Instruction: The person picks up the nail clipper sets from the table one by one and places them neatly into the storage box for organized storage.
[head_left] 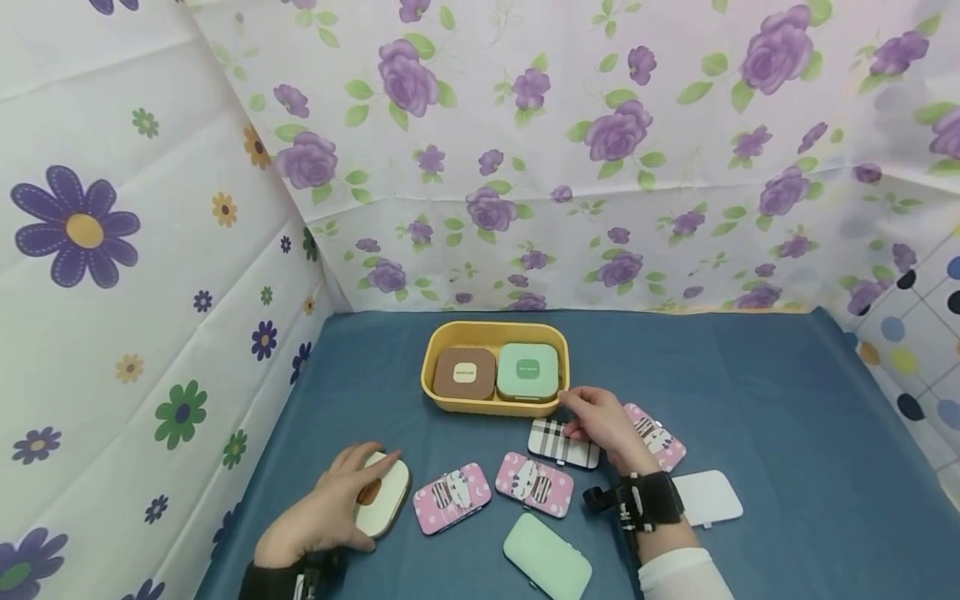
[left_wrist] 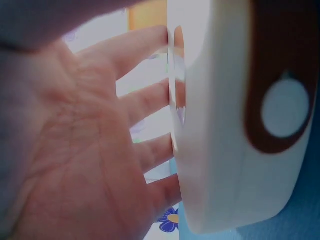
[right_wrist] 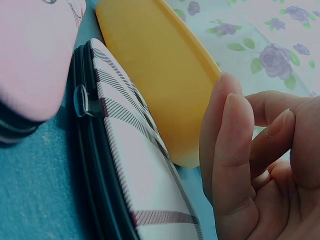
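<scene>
My left hand (head_left: 330,504) spans a cream case (head_left: 393,496) with a brown patch on its lid, thumb at the near edge and fingers at the far one. In the left wrist view, the fingertips touch the cream case (left_wrist: 220,150), whose brown strap carries a white round snap. My right hand (head_left: 603,421) is at the near right corner of a yellow tray (head_left: 465,406), its thumb and index finger pinching the rim. A brown case (head_left: 450,379) and a mint green case (head_left: 527,352) sit in the tray. Below the right hand lies a black-and-white plaid case (head_left: 551,442).
Two pink cartoon cases (head_left: 427,508) (head_left: 558,492) lie between the hands, with a light green case (head_left: 547,558) nearer me. Another pink case (head_left: 663,437) and a white case (head_left: 708,497) lie partly behind the right arm. A blue cloth (head_left: 810,433) covers the table; flowered curtains surround it.
</scene>
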